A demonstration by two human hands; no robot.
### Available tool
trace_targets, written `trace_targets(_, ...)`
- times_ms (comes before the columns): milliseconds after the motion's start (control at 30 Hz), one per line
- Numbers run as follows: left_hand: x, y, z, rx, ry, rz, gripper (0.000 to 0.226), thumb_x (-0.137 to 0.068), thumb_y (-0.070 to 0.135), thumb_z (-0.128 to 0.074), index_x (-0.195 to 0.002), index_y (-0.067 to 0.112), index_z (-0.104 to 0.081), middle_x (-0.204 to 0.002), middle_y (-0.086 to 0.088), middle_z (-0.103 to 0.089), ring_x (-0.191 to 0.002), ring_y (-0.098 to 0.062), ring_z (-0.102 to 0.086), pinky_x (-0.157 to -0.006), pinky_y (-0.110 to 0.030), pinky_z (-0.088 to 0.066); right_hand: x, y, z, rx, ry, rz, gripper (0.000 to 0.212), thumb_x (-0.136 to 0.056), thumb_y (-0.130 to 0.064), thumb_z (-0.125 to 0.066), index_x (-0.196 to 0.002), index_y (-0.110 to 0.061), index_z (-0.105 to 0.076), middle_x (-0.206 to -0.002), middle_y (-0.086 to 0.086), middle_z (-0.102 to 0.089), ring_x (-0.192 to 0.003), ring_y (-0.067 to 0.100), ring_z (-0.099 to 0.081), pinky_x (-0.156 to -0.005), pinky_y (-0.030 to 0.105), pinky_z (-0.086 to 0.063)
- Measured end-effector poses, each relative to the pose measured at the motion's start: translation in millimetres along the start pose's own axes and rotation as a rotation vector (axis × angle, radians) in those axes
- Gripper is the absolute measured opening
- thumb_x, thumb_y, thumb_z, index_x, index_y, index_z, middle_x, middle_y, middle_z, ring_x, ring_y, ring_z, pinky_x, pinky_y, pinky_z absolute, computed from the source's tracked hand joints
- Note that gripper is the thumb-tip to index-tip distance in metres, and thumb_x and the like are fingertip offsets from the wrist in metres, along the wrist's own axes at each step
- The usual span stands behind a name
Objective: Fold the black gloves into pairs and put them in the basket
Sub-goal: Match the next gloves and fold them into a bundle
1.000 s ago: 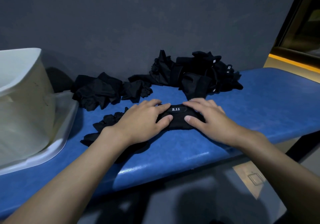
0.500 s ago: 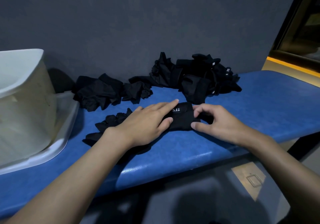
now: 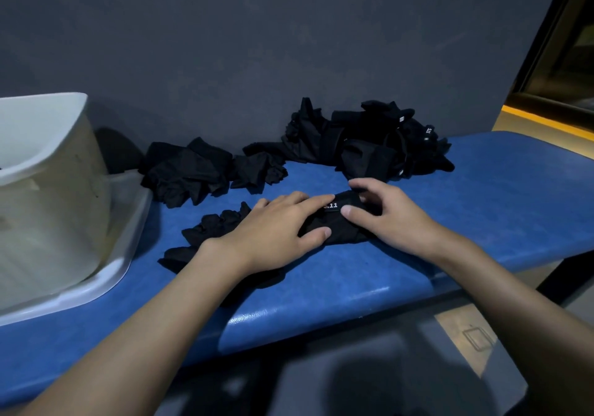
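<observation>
A pair of black gloves [image 3: 337, 226] with a white "5.11" label lies on the blue bench [image 3: 482, 206]. Its fingers stick out to the left from under my wrist. My left hand [image 3: 276, 232] presses flat on the gloves with straight fingers. My right hand [image 3: 385, 213] grips the cuff end, thumb on top near the label and fingers curled over the far side. The white basket [image 3: 48, 165] stands at the left.
A big heap of loose black gloves [image 3: 369, 145] sits against the grey wall behind my hands. A smaller heap [image 3: 193, 174] lies next to the basket. The basket stands on a white tray [image 3: 128, 242]. The bench's front edge is close below my forearms.
My right hand has gone from lying flat on the cuff to curling round it and pushing it leftward. The left hand stays pressed on the gloves.
</observation>
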State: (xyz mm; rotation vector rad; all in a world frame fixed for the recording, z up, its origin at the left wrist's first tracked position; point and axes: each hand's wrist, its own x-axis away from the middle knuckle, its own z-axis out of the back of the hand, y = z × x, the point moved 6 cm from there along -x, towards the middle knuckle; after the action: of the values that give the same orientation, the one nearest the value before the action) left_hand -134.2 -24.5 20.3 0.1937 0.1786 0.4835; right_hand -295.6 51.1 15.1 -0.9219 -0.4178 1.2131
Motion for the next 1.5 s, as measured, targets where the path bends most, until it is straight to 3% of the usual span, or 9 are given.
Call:
trace_targets(67,-0.3,-2.0,1.4,0.064,0.028,0.016,0.059,-0.096,0.057,-0.047,-0.15,0.043,-0.028,-0.137,0.012,-0.048,-0.128,-0.01,-0.044,-0.107,-0.038,-0.03,-3.8,1.2,-2.3,0.032,-0.001,0.005,0.056,-0.083,-0.033,-0.075,-0.134,-0.028,-0.053,-0.107,-0.005,-0.063,-0.101,0.006,-0.061,-0.093,0.024,-0.049)
trace_targets(200,-3.2,-7.2,2.4,0.187,0.068,0.026,0.058,-0.093,0.059,-0.05,-0.146,0.037,-0.04,-0.13,0.013,-0.053,-0.124,-0.009,-0.049,-0.109,-0.043,-0.037,-6.2,-6.3,-8.1,-0.05,-0.047,0.04,0.055,-0.084,-0.013,-0.075,-0.132,-0.023,-0.052,-0.103,-0.001,-0.063,-0.092,0.008,-0.062,-0.081,0.017,-0.05)
trace_targets(333,-4.6,-8.6,7.4,0.346,0.125,0.053,0.049,-0.096,0.048,-0.056,-0.141,0.03,-0.049,-0.124,0.011,-0.055,-0.116,-0.005,-0.052,-0.104,-0.028,-0.042,-4.5,-10.8,-7.3,-0.091,-0.036,0.071,0.056,-0.081,-0.007,-0.076,-0.126,-0.029,-0.051,-0.111,0.004,-0.062,-0.101,0.018,-0.062,-0.087,0.028,-0.054)
trace_targets(500,-4.1,-10.1,12.2,0.431,0.141,0.113,0.042,-0.095,0.045,-0.059,-0.134,0.031,-0.055,-0.114,0.015,-0.065,-0.099,0.004,-0.061,-0.083,-0.015,-0.049,3.6,-19.8,-4.9,-0.162,-0.044,0.094,0.057,-0.082,0.001,-0.073,-0.126,-0.027,-0.051,-0.111,0.005,-0.063,-0.091,0.009,-0.064,-0.077,0.025,-0.056)
trace_targets(667,-4.8,-10.0,16.5,0.489,0.206,0.127,0.033,-0.088,0.041,-0.069,-0.119,0.034,-0.062,-0.099,0.018,-0.067,-0.089,0.004,-0.064,-0.08,-0.023,-0.052,11.0,-28.5,-2.9,-0.209,-0.051,0.111,0.058,-0.081,0.008,-0.07,-0.127,-0.022,-0.05,-0.112,0.006,-0.062,-0.084,-0.002,-0.063,-0.075,0.02,-0.055)
trace_targets(867,0.7,2.7,30.1,0.592,0.344,0.041,0.033,-0.086,0.025,-0.074,-0.117,0.032,-0.063,-0.107,0.017,-0.066,-0.091,-0.002,-0.066,-0.079,-0.025,-0.054,17.8,-37.1,6.5,-0.215,-0.009,0.137,0.06,-0.079,0.007,-0.072,-0.128,-0.022,-0.052,-0.116,0.0,-0.062,-0.099,0.002,-0.063,-0.085,0.019,-0.053)
trace_targets(1100,23.6,35.5,85.4,0.401,0.457,-0.149,0.04,-0.086,0.017,-0.073,-0.123,0.026,-0.063,-0.114,0.016,-0.066,-0.109,-0.001,-0.06,-0.096,-0.025,-0.048,29.0,-75.2,35.1,-0.227,-0.048,0.197,0.062,-0.076,-0.007,-0.081,-0.13,-0.024,-0.055,-0.124,0.0,-0.063,-0.113,0.008,-0.062,-0.096,0.024,-0.051)
trace_targets(1267,48.0,56.0,122.4,0.265,0.421,-0.253,0.049,-0.085,0.012,-0.074,-0.129,0.024,-0.059,-0.116,0.012,-0.063,-0.108,-0.003,-0.059,-0.094,-0.025,-0.047,33.7,-124.0,43.3,-0.154,-0.262,0.268,0.071,-0.08,-0.013,-0.078,-0.142,-0.023,-0.045,-0.136,-0.007,-0.058,-0.126,-0.002,-0.052,-0.108,0.021,-0.04)
trace_targets(1500,86.1,57.8,167.6,0.197,0.449,-0.268,0.049,-0.084,0.012,-0.076,-0.129,0.02,-0.059,-0.114,0.006,-0.063,-0.103,-0.008,-0.061,-0.089,-0.03,-0.049,32.6,-173.2,27.3,-0.101,-0.387,0.335,0.05,-0.086,-0.013,-0.074,-0.133,-0.021,-0.057,-0.133,-0.011,-0.061,-0.127,0.001,-0.052,-0.112,0.035,-0.038)
